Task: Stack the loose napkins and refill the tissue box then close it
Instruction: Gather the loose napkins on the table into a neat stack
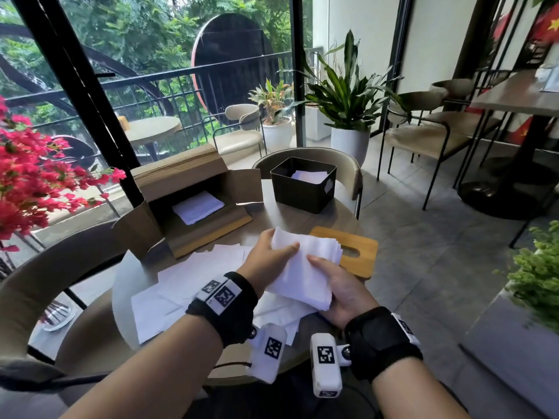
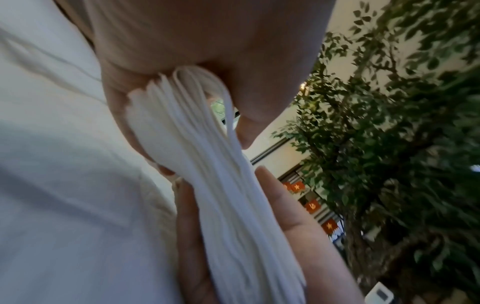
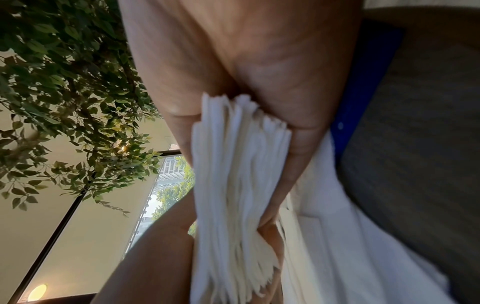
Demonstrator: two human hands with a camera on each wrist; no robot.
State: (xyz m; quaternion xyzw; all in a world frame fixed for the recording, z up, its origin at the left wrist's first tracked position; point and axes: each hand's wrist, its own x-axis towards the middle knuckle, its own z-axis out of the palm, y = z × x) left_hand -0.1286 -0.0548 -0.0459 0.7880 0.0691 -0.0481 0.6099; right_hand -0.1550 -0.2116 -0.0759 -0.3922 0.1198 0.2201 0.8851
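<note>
Many thin napkins make one stack [image 1: 305,267], soft, light and floppy, so I think sheets could slip out. My left hand [image 1: 267,261] and right hand [image 1: 338,285] both pinch it, thumbs on top, above the table [image 1: 302,219]. Holding both side edges seems best. More loose napkins [image 1: 181,285] lie below. The black box [image 1: 302,184] waits beyond, lid [image 1: 360,252] beside. I read no words anywhere.

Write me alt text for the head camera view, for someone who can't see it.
Both hands, left hand and right hand, grip a stack of white napkins above a round table. Loose napkins lie scattered below; a wooden lid, an open black tissue box and an open cardboard box sit behind.
</note>
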